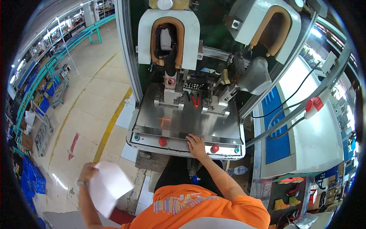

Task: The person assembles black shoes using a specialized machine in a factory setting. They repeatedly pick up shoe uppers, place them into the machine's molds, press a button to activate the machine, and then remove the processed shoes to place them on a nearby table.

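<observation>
Out to the left, my left hand [87, 172] is closed on the edge of a white sheet [108, 187], blurred by motion; its material cannot be told. My right hand [196, 145] lies on the front edge of a machine's metal table [183, 122], fingers stretched out, between two red knobs [162, 142]. What sits under the palm is hidden. Beyond it, the left station's tan horseshoe-shaped pad [179, 42] surrounds a dark shoe upper [171, 57]. At the right station, a bare grey metal form [256, 76] stands below another tan pad [272, 30].
Red-handled pliers [195, 100] lie on the table between the stations. Green buttons [136, 137] mark the panel's ends. A grey pole [289, 118] with a red plug [313, 107] crosses on the right. Shoes [284, 204] stand on a rack at lower right. Blue crates [33, 175] line the left.
</observation>
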`<state>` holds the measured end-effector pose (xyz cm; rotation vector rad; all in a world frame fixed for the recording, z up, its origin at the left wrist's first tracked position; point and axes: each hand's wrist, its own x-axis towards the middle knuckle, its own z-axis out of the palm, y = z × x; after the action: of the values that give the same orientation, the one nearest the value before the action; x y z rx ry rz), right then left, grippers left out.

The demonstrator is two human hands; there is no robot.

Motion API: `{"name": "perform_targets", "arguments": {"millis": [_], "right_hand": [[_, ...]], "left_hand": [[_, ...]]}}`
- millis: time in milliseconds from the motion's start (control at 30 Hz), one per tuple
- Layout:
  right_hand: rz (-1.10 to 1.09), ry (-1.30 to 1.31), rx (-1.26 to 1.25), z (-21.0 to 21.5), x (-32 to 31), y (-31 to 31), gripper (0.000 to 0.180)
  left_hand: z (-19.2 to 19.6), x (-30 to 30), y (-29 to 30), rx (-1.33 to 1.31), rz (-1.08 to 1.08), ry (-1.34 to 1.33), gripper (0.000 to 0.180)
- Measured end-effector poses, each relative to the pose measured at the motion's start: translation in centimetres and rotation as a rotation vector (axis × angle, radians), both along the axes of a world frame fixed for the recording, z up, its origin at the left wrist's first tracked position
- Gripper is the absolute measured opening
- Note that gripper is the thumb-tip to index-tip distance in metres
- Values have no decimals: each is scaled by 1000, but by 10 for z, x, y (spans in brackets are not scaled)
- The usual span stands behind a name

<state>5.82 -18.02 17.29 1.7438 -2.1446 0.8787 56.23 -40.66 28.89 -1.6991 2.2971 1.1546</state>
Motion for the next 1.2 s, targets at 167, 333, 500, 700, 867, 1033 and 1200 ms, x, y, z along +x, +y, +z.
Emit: {"name": "perform_targets", "arguments": {"millis": [167, 333, 500, 700, 867, 1033, 1200], "right_hand": [[10, -6, 3, 2, 0, -2, 29], [15, 11, -4, 4, 1, -1, 29], [-1, -4, 3, 5, 2, 3, 28], [59, -19, -32, 5, 8, -11, 27], [-10, 10, 13, 5, 3, 3, 28], [13, -286, -112, 17, 8, -6, 30], [-4, -323, -319, 95, -19, -12, 23]], "left_hand": [[13, -28, 12, 163, 356, 660, 30], [-16, -25, 1, -141, -123, -64, 27], [20, -49, 5, 66, 352, 836, 25], [-88, 34, -26, -418, -634, -293, 23], [8, -34, -12, 126, 94, 569, 35], [-50, -18, -11, -115, -581, -16, 38], [34, -59, -37, 145, -126, 385, 28]]}}
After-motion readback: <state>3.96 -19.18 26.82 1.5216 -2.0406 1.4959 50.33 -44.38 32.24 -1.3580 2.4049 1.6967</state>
